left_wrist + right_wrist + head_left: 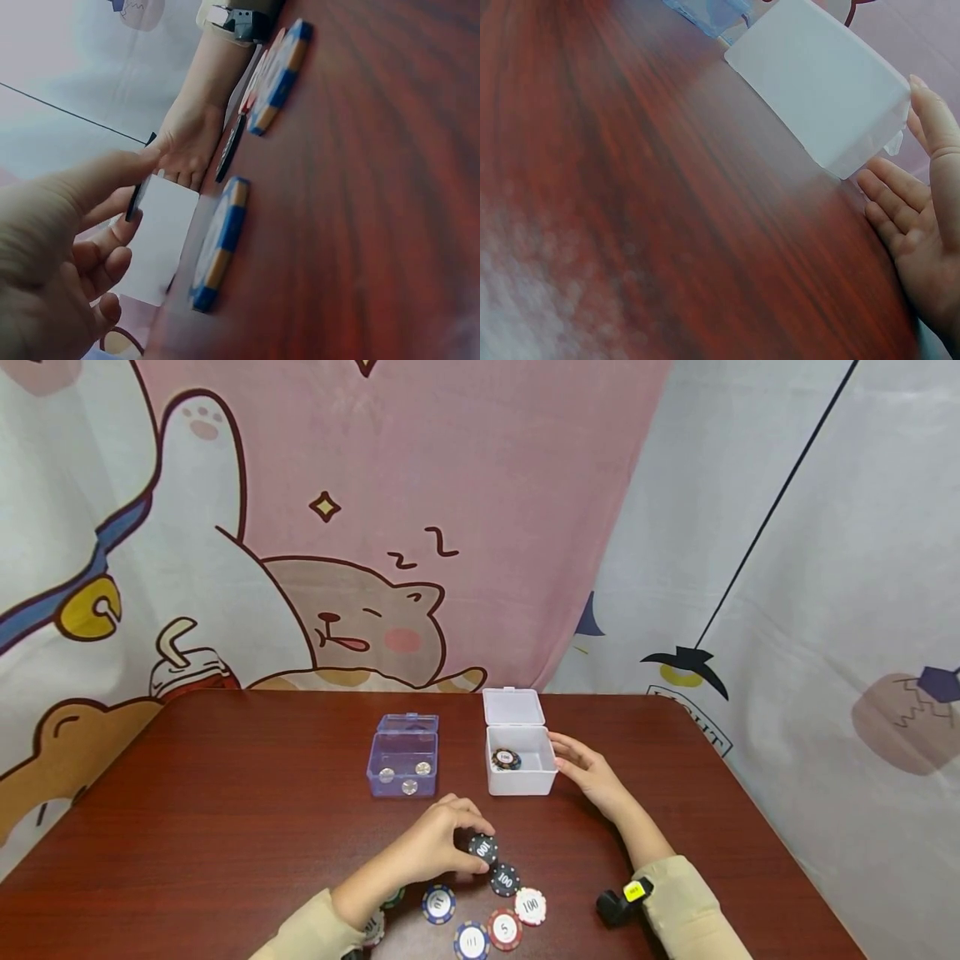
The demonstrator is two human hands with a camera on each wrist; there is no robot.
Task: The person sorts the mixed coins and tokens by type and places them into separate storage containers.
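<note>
My left hand pinches a black poker chip marked 100 between thumb and fingers. The left wrist view shows that chip edge-on, raised off the table. Just beyond it another black 100 chip lies flat. My right hand rests against the right side of a white lidded box, its fingers fairly straight; the thumb touches the box in the right wrist view. The box's lid stands back, and a few chips, the top one marked 100, lie inside at its left.
A purple see-through box with an open lid holds 3 silver coins. Near the front lie a white 100 chip, a red 5 chip, blue chips and, partly under my left forearm, a green chip and another chip.
</note>
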